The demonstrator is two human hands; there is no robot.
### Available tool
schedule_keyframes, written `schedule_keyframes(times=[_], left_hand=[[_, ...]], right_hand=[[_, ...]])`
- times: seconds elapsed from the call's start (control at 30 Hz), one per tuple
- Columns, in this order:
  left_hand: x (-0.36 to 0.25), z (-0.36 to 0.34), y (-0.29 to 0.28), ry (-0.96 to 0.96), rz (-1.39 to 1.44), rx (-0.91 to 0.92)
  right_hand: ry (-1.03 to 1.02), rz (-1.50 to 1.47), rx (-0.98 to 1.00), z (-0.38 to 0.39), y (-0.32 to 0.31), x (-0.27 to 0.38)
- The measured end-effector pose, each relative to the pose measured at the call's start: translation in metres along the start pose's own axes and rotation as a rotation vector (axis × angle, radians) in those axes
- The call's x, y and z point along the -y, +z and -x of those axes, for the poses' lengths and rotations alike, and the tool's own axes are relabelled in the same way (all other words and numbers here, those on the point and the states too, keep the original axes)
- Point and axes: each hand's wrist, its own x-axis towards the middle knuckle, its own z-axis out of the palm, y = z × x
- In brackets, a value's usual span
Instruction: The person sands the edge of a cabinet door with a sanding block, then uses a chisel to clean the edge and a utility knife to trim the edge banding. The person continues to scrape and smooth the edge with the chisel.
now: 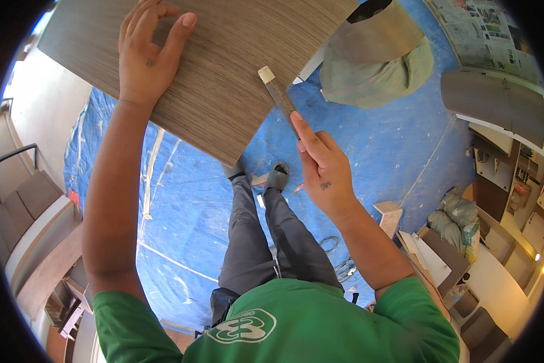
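A large board with a brown wood-grain face [223, 78] lies in front of me, its near corner pointing toward my legs. My left hand [148, 57] rests on it near the left edge, fingers apart and slightly bent, holding nothing. In my right hand [325, 172] is a flat, dark, rough-textured file [279, 100] with a cream-coloured tip. My index finger stretches along it, and the other fingers close around its lower end. The tip is over the board's right edge; whether it touches is unclear.
A blue tarp [393, 157] covers the floor. Beyond the board's right corner, a curved brown panel [377, 36] stands on a greenish sack [374, 75]. Cabinet parts [508, 169] and grey bags [456, 218] line the right. Panels [33, 199] stand at left.
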Motion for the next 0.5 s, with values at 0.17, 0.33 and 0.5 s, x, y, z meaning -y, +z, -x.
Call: schedule_keyframes(times=[0.17,0.33,0.5], left_hand=[[0.012,0.008,0.013,-0.029,-0.080,0.001],[0.010,0.006,0.014,-0.072,-0.085,0.026],[0.010,0.007,0.012,-0.080,-0.091,0.041]], right_hand=[[-0.002,0.057,-0.099,-0.036,-0.004,-0.012],[0.001,-0.039,-0.165,-0.060,-0.008,-0.020],[-0.012,-0.063,-0.121,-0.020,0.001,-0.017]])
